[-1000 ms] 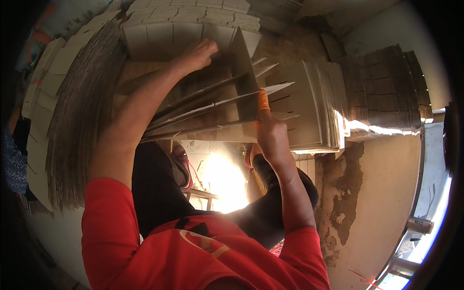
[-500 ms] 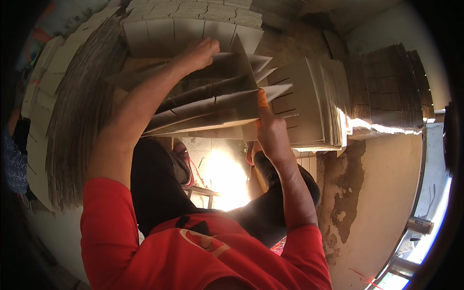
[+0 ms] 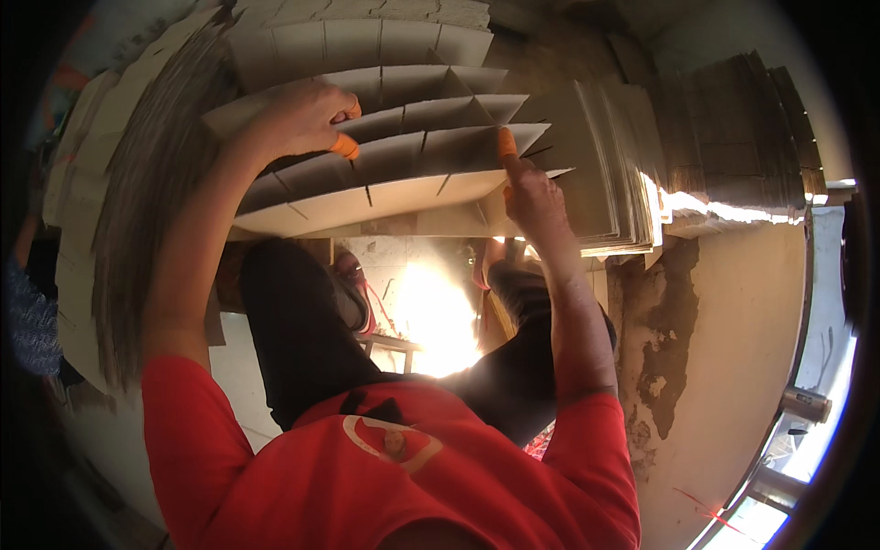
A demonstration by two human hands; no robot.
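Note:
Several long slotted cardboard strips [image 3: 394, 195] stand on edge in rows before me, one behind another. A cross strip [image 3: 478, 108] runs through them near their right ends. My left hand [image 3: 307, 119] hovers over the left half of the rows, its orange-covered thumb and finger apart with nothing between them. At the right ends of the near rows is my right hand [image 3: 533, 197]. Its orange-covered finger lies along a strip, while its other fingers curl in around the cardboard edge, partly hidden.
Flat slotted cardboard sheets [image 3: 596, 170] are stacked to the right, with taller piles [image 3: 733, 137] beyond. A high cardboard stack [image 3: 151, 192] rises on the left, and more cardboard [image 3: 357, 41] lies at the back. Bright light falls on the floor [image 3: 431, 316] between my legs.
The cross strip, tall and slanting before, now sits low among the long strips, which stand more evenly spaced. My left hand has moved left and nearer and opened. My right hand has shifted slightly right.

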